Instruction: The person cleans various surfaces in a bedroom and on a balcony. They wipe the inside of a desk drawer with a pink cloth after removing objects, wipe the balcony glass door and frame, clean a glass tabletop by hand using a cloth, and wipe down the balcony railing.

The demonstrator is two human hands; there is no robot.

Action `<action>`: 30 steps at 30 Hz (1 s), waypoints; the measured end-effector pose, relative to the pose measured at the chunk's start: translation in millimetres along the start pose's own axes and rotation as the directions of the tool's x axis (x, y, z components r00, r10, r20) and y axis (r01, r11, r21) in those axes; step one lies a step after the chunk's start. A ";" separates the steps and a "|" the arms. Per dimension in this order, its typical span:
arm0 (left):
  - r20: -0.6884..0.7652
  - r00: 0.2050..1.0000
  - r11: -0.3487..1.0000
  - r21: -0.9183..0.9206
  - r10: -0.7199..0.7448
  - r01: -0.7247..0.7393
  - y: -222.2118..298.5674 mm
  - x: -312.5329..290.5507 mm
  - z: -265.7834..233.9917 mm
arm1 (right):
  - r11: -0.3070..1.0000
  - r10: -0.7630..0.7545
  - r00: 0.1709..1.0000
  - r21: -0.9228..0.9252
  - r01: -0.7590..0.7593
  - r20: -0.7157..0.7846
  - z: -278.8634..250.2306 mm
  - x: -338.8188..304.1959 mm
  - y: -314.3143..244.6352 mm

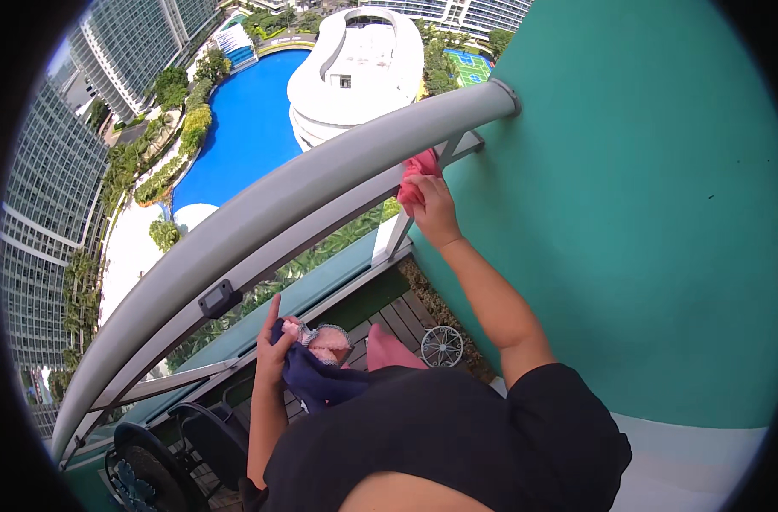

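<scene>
My right hand (431, 205) reaches forward to the railing's far right end, closed on a bunched pink cloth (419, 167). The cloth touches the lower rail near the upright post by the green wall. My left hand (273, 350) is lower, near my body, with the index finger stretched out and the thumb pressing a dark blue cloth (320, 375). A pale pink, frilly-edged cloth (327, 340) is bunched together with the dark blue one beside that hand. Fabric hides part of the left fingers.
A curved grey handrail (320, 171) crosses in front, with a small dark clamp (220, 299) on its lower rail. A green wall (628, 213) stands at right. Dark chairs (209, 439) are at lower left, and a round white metal stand (442, 346) is on the slatted floor. Beyond lies a blue pool (248, 128) far below.
</scene>
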State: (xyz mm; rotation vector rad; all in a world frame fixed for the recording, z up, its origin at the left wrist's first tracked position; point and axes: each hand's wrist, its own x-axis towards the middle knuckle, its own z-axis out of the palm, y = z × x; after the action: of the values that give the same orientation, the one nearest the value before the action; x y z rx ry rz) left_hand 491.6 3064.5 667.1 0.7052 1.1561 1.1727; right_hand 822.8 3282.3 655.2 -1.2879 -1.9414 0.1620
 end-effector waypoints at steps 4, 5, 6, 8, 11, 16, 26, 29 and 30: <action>0.037 0.999 1.000 -0.001 0.010 -0.010 4.0 20.2 14.6 | 0.900 0.297 0.900 0.410 -0.152 -0.318 -57.7 -10.1 14.7; 0.020 1.000 1.000 -0.011 -0.004 0.004 -1.0 16.3 9.3 | 0.876 0.335 0.837 0.469 -0.109 -0.432 -88.1 11.8 -3.1; -0.055 0.997 0.998 -0.049 -0.049 0.047 2.8 12.9 14.1 | 0.833 0.341 0.833 0.551 -0.052 -0.436 -110.3 36.5 -21.2; -0.037 0.998 0.999 -0.035 -0.041 0.040 6.7 0.9 6.2 | 0.902 0.041 0.937 0.416 0.114 -0.346 -126.9 90.7 -31.7; -0.008 0.997 0.997 -0.026 -0.077 0.077 9.1 -4.4 11.3 | 0.959 -0.266 0.958 -0.071 0.274 0.103 -123.7 155.7 22.4; -0.090 0.995 0.998 0.022 -0.053 0.055 16.7 -28.4 -6.8 | 0.890 -0.397 0.916 -0.224 0.397 0.046 -82.8 124.7 -38.1; -0.456 0.887 0.940 -0.266 0.075 -0.216 -33.0 -176.0 -122.8 | 0.616 -0.720 0.530 0.060 0.786 0.447 141.9 24.9 -514.1; -0.584 0.808 0.906 -0.296 0.079 -0.302 -41.0 -230.7 -162.2 | 0.539 -0.806 0.464 0.132 0.832 0.367 212.1 2.2 -639.4; -0.638 0.768 0.907 -0.290 0.055 -0.306 -42.9 -252.4 -172.8 | 0.530 -0.815 0.437 0.186 0.828 0.380 239.1 -8.4 -682.0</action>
State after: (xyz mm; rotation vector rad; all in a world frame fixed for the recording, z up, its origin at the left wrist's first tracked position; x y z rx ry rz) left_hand 350.2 2790.2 655.7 0.1133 1.3514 1.8264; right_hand 170.5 3021.8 825.2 -0.1433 -2.7513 -0.1044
